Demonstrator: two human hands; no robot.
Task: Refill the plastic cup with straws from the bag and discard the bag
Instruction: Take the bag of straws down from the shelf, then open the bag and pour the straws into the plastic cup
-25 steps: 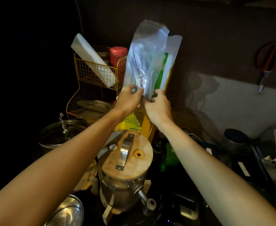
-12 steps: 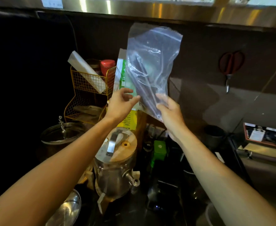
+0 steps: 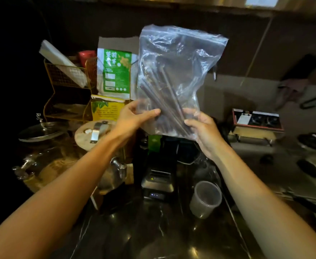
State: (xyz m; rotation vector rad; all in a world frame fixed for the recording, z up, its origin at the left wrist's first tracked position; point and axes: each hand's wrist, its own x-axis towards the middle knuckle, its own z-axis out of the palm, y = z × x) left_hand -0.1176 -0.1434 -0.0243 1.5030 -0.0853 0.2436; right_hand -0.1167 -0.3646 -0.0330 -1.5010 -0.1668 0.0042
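Observation:
A clear plastic zip bag (image 3: 179,58) hangs upright in front of me with several dark straws (image 3: 164,101) lying slanted in its lower half. My left hand (image 3: 133,116) pinches the bag's lower left side, thumb on the front. My right hand (image 3: 204,129) grips the lower right corner. An empty translucent plastic cup (image 3: 204,199) stands on the dark counter (image 3: 153,236), below and slightly right of the bag, under my right forearm.
A yellow wire rack (image 3: 67,85) with a green packet (image 3: 116,71) stands at the back left. Two glass drink dispensers (image 3: 47,146) sit left, one with a wooden lid (image 3: 91,135). A black machine (image 3: 159,174) is behind the cup. More appliances crowd the right.
Both hands have brought the bag away from the wire rack, to the right and toward me. The view has dropped, so the cup on the counter now shows.

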